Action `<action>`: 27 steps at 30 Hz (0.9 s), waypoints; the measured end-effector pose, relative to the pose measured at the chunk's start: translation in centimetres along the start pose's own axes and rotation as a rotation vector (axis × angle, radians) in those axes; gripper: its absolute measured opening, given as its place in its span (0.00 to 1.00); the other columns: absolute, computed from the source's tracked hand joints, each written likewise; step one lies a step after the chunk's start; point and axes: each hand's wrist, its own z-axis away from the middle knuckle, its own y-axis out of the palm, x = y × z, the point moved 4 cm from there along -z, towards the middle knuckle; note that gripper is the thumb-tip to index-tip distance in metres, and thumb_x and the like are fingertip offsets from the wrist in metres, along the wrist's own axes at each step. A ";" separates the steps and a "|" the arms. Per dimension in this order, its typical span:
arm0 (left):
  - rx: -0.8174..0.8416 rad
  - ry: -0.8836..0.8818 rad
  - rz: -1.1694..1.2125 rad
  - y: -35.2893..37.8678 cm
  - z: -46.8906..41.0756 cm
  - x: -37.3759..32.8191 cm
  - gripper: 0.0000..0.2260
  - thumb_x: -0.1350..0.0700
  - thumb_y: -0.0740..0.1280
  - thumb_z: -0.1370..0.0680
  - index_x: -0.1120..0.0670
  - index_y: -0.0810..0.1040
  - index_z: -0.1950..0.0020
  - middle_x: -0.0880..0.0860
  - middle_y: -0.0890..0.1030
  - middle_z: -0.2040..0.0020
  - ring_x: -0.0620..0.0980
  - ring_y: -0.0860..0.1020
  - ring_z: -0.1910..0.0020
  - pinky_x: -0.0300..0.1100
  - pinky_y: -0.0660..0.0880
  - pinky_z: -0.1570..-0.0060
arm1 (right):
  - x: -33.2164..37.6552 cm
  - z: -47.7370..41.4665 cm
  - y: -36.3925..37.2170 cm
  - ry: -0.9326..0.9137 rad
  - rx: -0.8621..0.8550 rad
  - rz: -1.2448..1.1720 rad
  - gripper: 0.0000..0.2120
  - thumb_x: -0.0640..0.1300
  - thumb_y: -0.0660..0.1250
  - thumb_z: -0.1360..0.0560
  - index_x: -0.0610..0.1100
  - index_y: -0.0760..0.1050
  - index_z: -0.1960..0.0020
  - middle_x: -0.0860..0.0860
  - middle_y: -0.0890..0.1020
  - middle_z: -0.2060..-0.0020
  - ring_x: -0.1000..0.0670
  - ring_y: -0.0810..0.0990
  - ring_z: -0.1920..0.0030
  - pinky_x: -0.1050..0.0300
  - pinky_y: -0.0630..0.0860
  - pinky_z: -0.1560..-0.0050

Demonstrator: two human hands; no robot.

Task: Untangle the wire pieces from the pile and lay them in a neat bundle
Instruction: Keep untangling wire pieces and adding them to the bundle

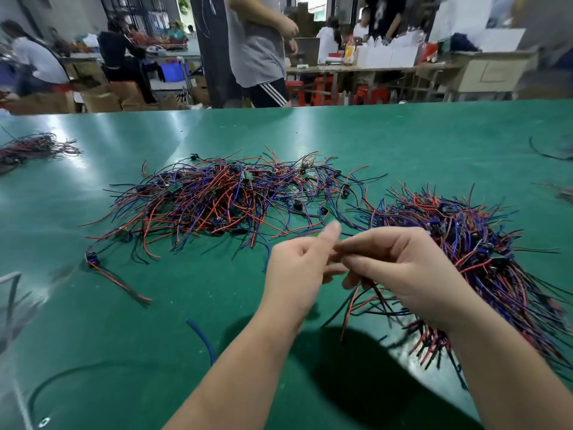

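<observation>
**One wire piece out of the pile, in the hands at centre frame**

The tangled pile (235, 197) of red, blue and black wires sprawls across the middle of the green table (403, 141). The sorted bundle (483, 259) lies at the right, its strands running roughly one way toward the lower right corner.

Between and below the two, the right hand (403, 268) has its fingers curled round a wire piece (359, 302), whose red and black tails hang beneath the palm. The left hand (297, 271) meets it fingertip to fingertip, fingers curled and thumb raised. Blur hides whether it pinches the same piece or only touches it.

The step in hand looks like straightening or freeing a single piece before it joins the bundle. Most of the pile is still tangled, so the task seems far from done.

The next move probably calls for drawing the tails straight, then laying the piece along the bundle with its ends matching the others. The hanging tails could snag on strands below.

A stray piece (117, 274) lies apart at the left, a loose blue wire (204, 339) sits lower centre, and a small heap (31, 148) is at the upper left.
</observation>
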 end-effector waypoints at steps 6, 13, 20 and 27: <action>-0.072 -0.114 -0.119 -1.7 -0.6 0.9 0.13 0.49 0.74 0.29 0.54 0.83 0.72 0.52 0.79 0.73 0.46 0.76 0.73 0.37 0.72 0.68 | -1.3 0.0 0.5 0.038 0.084 0.320 0.09 0.30 0.70 0.29 0.43 0.83 0.55 0.51 0.86 0.64 0.51 0.85 0.66 0.63 0.79 0.61; -0.002 -0.076 0.289 -1.5 -0.9 -0.5 0.08 0.51 0.69 0.29 0.54 0.84 0.61 0.50 0.84 0.63 0.42 0.80 0.65 0.33 0.76 0.65 | -0.3 -0.3 -0.6 0.090 -0.106 0.008 0.15 0.52 0.65 0.29 0.40 0.81 0.59 0.43 0.85 0.62 0.43 0.85 0.61 0.53 0.79 0.60; 0.362 -0.208 0.402 -0.5 0.0 -0.7 0.14 0.51 0.65 0.30 0.58 0.86 0.55 0.51 0.82 0.64 0.42 0.79 0.71 0.36 0.78 0.67 | -0.5 -0.4 -0.9 0.177 -0.152 -0.363 0.14 0.47 0.67 0.33 0.39 0.82 0.53 0.44 0.84 0.60 0.54 0.76 0.68 0.66 0.72 0.69; 0.581 -0.202 0.287 0.3 1.0 0.0 0.11 0.55 0.63 0.25 0.58 0.83 0.55 0.52 0.83 0.60 0.43 0.79 0.67 0.36 0.78 0.62 | -1.1 -0.3 -0.5 0.330 -0.091 -0.332 0.17 0.52 0.73 0.42 0.39 0.81 0.61 0.46 0.82 0.70 0.55 0.77 0.73 0.66 0.72 0.72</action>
